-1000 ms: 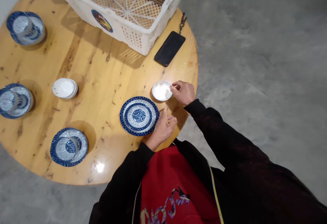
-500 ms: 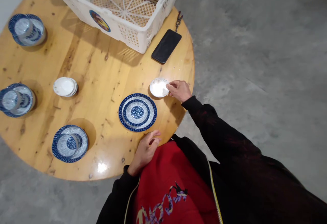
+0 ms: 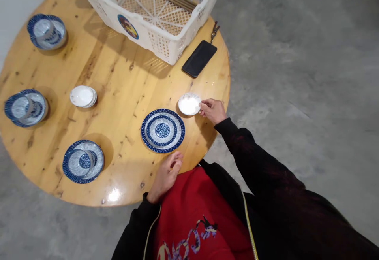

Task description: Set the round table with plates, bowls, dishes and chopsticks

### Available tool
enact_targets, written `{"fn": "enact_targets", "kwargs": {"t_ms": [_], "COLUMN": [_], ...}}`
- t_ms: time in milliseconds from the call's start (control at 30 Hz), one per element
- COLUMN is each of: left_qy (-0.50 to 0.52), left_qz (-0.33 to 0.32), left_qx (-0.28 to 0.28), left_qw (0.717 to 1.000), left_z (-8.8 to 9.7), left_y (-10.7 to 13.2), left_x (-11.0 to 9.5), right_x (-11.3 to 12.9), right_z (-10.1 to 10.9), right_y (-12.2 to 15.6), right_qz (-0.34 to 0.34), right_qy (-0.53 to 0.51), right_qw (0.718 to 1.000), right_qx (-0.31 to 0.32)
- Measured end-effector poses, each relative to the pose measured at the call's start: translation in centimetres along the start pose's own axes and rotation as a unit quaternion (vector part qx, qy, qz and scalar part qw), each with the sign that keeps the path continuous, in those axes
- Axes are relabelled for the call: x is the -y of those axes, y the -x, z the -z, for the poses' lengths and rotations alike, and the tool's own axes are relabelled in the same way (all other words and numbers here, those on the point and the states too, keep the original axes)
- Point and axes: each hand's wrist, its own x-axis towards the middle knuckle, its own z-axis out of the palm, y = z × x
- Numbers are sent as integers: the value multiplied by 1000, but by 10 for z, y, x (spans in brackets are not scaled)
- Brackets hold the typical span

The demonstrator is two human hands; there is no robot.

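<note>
My right hand (image 3: 213, 110) pinches the right rim of a small white saucer (image 3: 188, 104) between thumb and fingers. The saucer sits at the table's right side, just beyond a blue-and-white patterned plate (image 3: 162, 129). Whether it rests fully on the wood I cannot tell. Below that plate, at the near table edge, my left hand (image 3: 166, 175) lies with loosely curled fingers, the thumb apart from them and nothing held. Left of the plate is a small stack of white saucers (image 3: 83, 96).
Blue-and-white plates with bowls and cups stand at near left (image 3: 83, 161), left (image 3: 26, 108) and far left (image 3: 47, 31) on the round wooden table (image 3: 118, 90). A white plastic basket (image 3: 173, 46) holding brown sticks (image 3: 177, 0) stands at the back, beside a black phone (image 3: 199, 58).
The camera view has shifted slightly, so the table things appear farther right. My right hand keeps its pinch on the saucer, and my left hand stays at the table edge.
</note>
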Motion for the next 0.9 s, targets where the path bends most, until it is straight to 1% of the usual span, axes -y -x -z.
{"fn": "enact_targets", "kwargs": {"t_ms": [67,200,300,367,433,500,567,633,667,733,800,900], "left_qy": [-3,-4,-2,0,0,-5,-13,-16,-14,-3,12,33], "left_qz": [6,17,29,28,20,1,-24,-47,-57,-70,-75,-74], "left_qx": [-8,-40,-60,-62,-59,-59,-63,-66,-67,-75,-92,-126], "left_qw": [1000,999,998,998,998,998,998,997,996,995,993,989], "left_z": [2,4,3,3,5,10,18,30,38,56,78,114], "left_y": [1,7,15,21,28,35,46,61,71,94,121,166], "left_x": [5,18,26,29,31,33,37,49,57,81,110,157], "right_x": [-3,-7,-8,-6,-3,-2,-3,-5,-7,-10,-13,-16], "right_z": [5,16,20,20,18,13,3,-14,-25,-55,-92,-156], "right_y": [2,8,22,40,65,95,129,164,182,221,261,322], "right_qz": [11,58,90,99,101,102,101,97,94,83,73,64], "right_qy": [-19,-66,-102,-123,-140,-152,-161,-167,-168,-169,-171,-179], "right_qw": [1000,993,986,982,980,978,977,977,977,979,981,982], "right_qx": [-21,-76,-99,-102,-102,-101,-100,-95,-89,-71,-48,5]}}
